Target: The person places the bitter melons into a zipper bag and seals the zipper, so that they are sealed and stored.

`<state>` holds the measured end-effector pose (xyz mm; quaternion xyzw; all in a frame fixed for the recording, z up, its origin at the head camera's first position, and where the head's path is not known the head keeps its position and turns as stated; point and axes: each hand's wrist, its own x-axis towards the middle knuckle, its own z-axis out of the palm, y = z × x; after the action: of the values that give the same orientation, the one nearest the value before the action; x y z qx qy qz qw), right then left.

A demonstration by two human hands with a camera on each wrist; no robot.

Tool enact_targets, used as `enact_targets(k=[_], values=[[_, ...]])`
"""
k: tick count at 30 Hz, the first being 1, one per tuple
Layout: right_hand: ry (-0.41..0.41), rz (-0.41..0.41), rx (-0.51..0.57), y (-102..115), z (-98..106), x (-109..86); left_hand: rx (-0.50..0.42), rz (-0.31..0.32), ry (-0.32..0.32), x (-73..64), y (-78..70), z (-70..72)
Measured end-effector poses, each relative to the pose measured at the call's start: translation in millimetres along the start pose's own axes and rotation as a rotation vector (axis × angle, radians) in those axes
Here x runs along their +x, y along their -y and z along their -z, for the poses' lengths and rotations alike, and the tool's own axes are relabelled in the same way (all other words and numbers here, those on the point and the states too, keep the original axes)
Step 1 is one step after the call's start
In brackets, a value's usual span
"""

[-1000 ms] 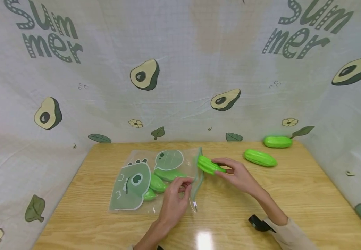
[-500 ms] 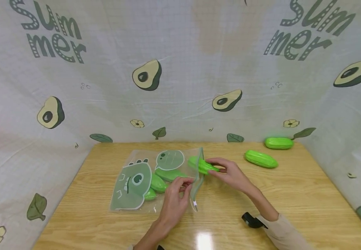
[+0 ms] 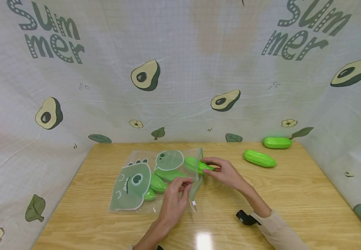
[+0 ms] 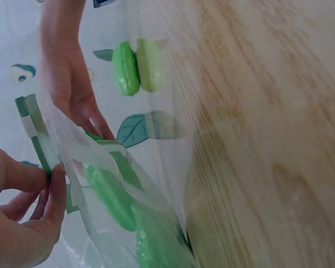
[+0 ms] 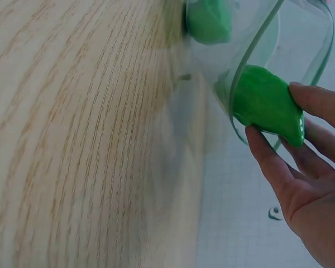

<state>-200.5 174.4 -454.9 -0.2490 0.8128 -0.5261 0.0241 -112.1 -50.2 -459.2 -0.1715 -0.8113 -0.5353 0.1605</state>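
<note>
A clear zip bag (image 3: 165, 205) with a green monster print lies on the table, its mouth facing right. Several green toy cucumbers (image 3: 158, 183) show through its plastic. My left hand (image 3: 175, 199) pinches the mouth's near edge between thumb and fingers; the left wrist view shows the green zip strip (image 4: 36, 134) beside those fingertips. With thumb and fingers, my right hand (image 3: 222, 172) holds the end of a ridged green toy cucumber (image 3: 203, 167) at the mouth. Its far part is inside the bag, while the tip in my fingers (image 5: 262, 153) is outside.
Two more green toy cucumbers lie at the table's back right, one (image 3: 259, 158) in front of the other (image 3: 277, 142). A printed cloth (image 3: 180, 114) hangs behind the wooden table (image 3: 246, 205) and along both sides.
My right hand has moved left, sliding the toy cucumber from the bag's mouth partly inside. My left hand keeps its pinch on the bag's edge.
</note>
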Motion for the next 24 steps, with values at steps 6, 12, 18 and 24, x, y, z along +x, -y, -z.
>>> enact_targets(k=[6,12,18,24], values=[[0.021,0.002,0.019,0,-4,4.1,0.01,0.001,0.0,0.7,0.0,0.1],[0.035,-0.009,0.012,2,-9,6.3,0.005,0.0,0.0,0.8,0.1,0.4],[0.056,0.009,-0.003,-3,-12,8.4,0.001,0.0,0.005,1.0,-0.2,0.6],[0.08,0.025,-0.009,-6,-16,10.6,-0.008,-0.006,0.004,1.4,0.2,0.7]])
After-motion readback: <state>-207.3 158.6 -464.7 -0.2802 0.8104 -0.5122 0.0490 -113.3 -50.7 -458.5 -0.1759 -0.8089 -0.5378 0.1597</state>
